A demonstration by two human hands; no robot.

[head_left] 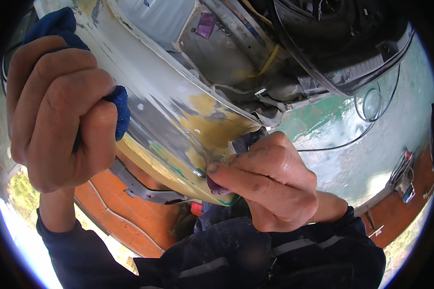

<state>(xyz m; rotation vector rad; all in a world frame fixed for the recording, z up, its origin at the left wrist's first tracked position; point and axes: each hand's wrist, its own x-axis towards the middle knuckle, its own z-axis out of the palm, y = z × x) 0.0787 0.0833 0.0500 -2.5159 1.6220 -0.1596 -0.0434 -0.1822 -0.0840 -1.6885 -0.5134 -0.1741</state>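
My left hand (62, 113), raised at the left, is closed round a bunched blue cloth (53, 26) that sticks out above the fist and by the thumb. Lower in the middle, my right hand (277, 185) pinches a folded purple piece of sandpaper (218, 187), mostly hidden under the fingers. Those fingertips rest at the edge of a curved car body panel (166, 113). Yellow filler, grey and white primer and bare dark patches show on the panel, with some green near its lower edge.
Another purple piece (206, 25) lies inside the open car body. A yellow strap (267, 62) and black cables hang there. On the wet green floor (318, 127) a black hose (371, 108) lies coiled. Below the panel, a grey trim part (144, 190) is above orange tiles (130, 219).
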